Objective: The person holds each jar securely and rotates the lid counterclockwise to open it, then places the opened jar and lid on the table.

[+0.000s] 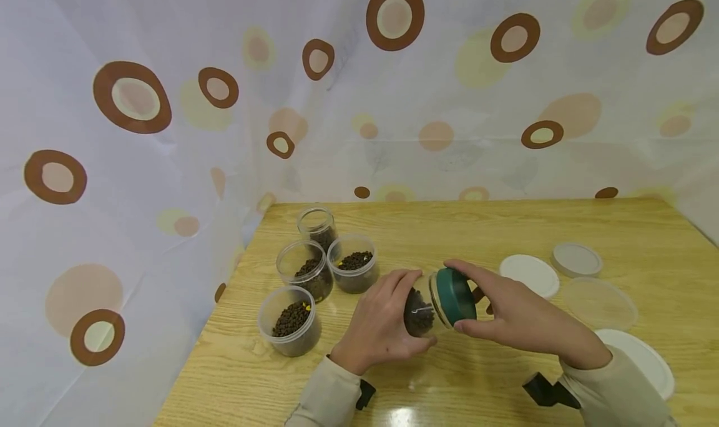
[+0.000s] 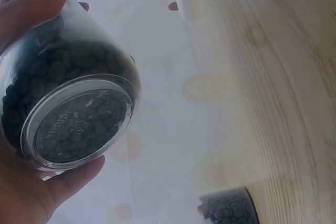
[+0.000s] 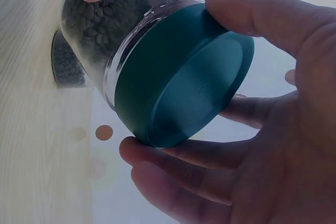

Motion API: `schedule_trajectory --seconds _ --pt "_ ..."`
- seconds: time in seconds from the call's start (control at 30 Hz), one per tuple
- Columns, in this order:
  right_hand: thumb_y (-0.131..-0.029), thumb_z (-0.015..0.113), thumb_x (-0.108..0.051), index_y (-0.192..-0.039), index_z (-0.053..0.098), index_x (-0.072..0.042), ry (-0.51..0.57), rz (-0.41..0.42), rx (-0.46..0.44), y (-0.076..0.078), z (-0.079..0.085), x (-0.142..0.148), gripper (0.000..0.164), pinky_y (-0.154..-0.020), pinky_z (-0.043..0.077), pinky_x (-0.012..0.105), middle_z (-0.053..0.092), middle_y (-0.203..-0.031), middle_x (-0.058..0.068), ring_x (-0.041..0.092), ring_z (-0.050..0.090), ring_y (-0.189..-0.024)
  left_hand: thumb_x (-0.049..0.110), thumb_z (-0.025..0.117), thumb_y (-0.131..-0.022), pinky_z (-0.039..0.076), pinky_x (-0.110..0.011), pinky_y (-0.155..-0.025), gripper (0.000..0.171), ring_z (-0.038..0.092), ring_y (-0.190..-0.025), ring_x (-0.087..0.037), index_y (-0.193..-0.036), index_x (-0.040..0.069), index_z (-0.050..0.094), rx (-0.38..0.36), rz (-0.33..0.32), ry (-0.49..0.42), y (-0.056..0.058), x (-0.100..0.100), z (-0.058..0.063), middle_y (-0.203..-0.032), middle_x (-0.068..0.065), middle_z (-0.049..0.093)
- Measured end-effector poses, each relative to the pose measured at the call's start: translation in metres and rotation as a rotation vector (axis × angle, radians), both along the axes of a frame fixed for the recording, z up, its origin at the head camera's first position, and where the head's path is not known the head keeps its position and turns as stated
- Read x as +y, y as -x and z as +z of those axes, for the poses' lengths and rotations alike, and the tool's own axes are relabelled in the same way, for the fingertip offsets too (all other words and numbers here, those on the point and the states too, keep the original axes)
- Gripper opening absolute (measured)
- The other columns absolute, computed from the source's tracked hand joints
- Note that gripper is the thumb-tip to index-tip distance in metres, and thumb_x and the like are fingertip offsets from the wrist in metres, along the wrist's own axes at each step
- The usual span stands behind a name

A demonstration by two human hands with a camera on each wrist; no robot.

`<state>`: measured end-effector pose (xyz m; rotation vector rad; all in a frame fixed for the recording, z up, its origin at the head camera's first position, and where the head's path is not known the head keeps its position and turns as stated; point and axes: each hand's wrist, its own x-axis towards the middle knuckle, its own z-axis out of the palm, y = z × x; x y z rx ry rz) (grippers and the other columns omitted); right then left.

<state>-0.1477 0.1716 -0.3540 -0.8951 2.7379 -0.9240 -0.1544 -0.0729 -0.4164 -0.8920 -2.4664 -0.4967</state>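
Observation:
A clear jar point(image 1: 420, 311) of dark brown pellets is held tilted on its side above the table, its base toward the left. My left hand point(image 1: 387, 321) grips the jar's body, fingers over the top and thumb below. A green lid point(image 1: 456, 296) sits on the jar's mouth, and my right hand point(image 1: 508, 308) grips its rim between thumb and fingers. In the right wrist view the lid point(image 3: 184, 87) covers the mouth, with a glassy band beside it. The left wrist view shows the jar's round base point(image 2: 81, 121) with pellets behind it.
To the left stand several lidless tubs and jars of pellets, among them a near tub point(image 1: 291, 327) and a far jar point(image 1: 317, 227). On the right lie white lids point(image 1: 529, 276), a greyish lid point(image 1: 577, 260) and a translucent lid point(image 1: 600, 303). A patterned sheet point(image 1: 359, 102) hangs behind the table.

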Motion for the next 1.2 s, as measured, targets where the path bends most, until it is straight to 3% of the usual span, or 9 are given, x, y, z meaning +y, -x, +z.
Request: schedule_trajectory --seconds 0.3,0.57,0.7,0.87,1.2 --pt "-0.088 0.071 -0.048 -0.155 0.030 -0.017 0.012 0.016 0.028 0.000 -0.001 0.000 0.085 -0.065 0.049 0.023 0.057 -0.136 0.012 0.014 0.062 -0.097 0.055 0.086 -0.061 0.056 -0.031 -0.092 0.100 0.063 -0.114 -0.016 -0.141 0.011 0.047 0.027 0.023 0.041 -0.001 0.002 0.001 -0.129 -0.004 0.060" --pt "-0.087 0.070 -0.052 -0.154 0.032 -0.015 0.008 0.027 0.029 0.001 -0.005 -0.003 0.085 -0.069 0.051 0.025 0.052 -0.143 0.014 0.017 0.062 -0.102 0.050 0.081 -0.061 0.051 -0.034 -0.099 0.100 0.063 -0.109 -0.019 -0.146 0.012 0.042 0.110 0.076 0.141 -0.004 0.003 -0.001 -0.124 -0.003 0.062" --pt "-0.086 0.069 -0.055 -0.154 0.032 -0.017 0.010 0.024 0.006 0.001 -0.005 -0.004 0.086 -0.069 0.051 0.025 0.052 -0.145 0.014 0.017 0.062 -0.101 0.051 0.079 -0.060 0.054 -0.033 -0.092 0.104 0.065 -0.099 -0.017 -0.149 0.016 0.037 0.116 0.075 0.153 -0.005 0.003 -0.001 -0.117 -0.003 0.062" --pt "-0.086 0.071 -0.051 -0.154 0.032 -0.019 0.021 0.007 0.011 -0.001 -0.001 0.000 0.085 -0.068 0.051 0.023 0.059 -0.133 0.009 0.014 0.063 -0.096 0.054 0.080 -0.059 0.056 -0.029 -0.077 0.108 0.064 -0.092 -0.014 -0.150 0.021 0.034 0.061 0.062 0.116 -0.007 0.002 0.000 -0.114 -0.002 0.060" --pt "-0.086 0.073 -0.046 -0.154 0.032 -0.023 0.053 -0.042 0.019 -0.003 0.000 0.008 0.083 -0.071 0.054 0.025 0.061 -0.128 0.007 0.013 0.064 -0.098 0.043 0.082 -0.064 0.057 -0.032 -0.076 0.105 0.064 -0.102 -0.015 -0.151 0.019 0.028 -0.190 0.062 -0.081 -0.011 -0.002 0.000 -0.129 -0.003 0.057"
